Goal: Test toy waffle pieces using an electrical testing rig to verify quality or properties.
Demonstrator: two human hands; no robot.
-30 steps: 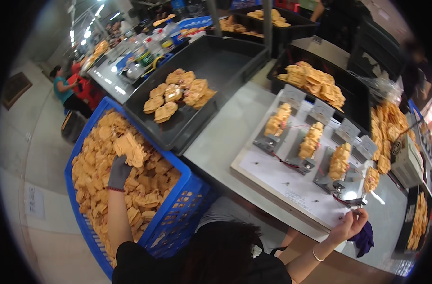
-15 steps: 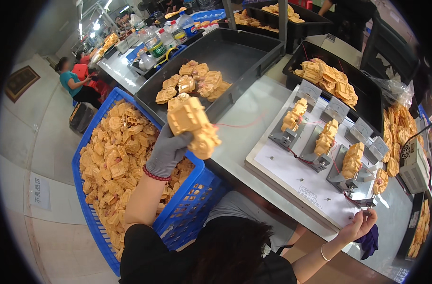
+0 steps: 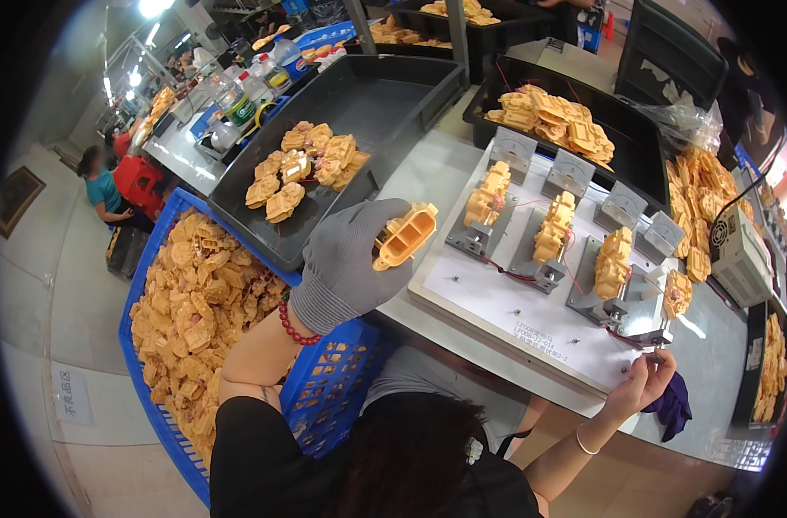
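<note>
My left hand (image 3: pixel 346 255), in a grey glove, grips a yellow-orange plastic housing (image 3: pixel 408 233) with its hollow compartments showing. It hovers just left of a white test board (image 3: pixel 488 319). Four clamps in a row on that board carry similar housings, among them the left one (image 3: pixel 487 194) and the right one (image 3: pixel 676 293). Small meters (image 3: pixel 513 151) stand behind them. My bare right hand (image 3: pixel 639 387) pinches a small dark metal part (image 3: pixel 655 356) at the front of the rightmost clamp. Red wires run between clamps and meters.
A blue basket (image 3: pixel 324 380) heaped with housings stands at my left. Behind it lies a black tray (image 3: pixel 385 95) with several more. Another black tray (image 3: pixel 648 173) and a grey power unit (image 3: pixel 739 250) border the board. Purple cloth (image 3: pixel 670 406) lies by my right hand.
My left hand has swung right from near the black tray towards the test board, turning the housing so its hollow side shows. My right hand keeps its pinch. The whole view has shifted.
</note>
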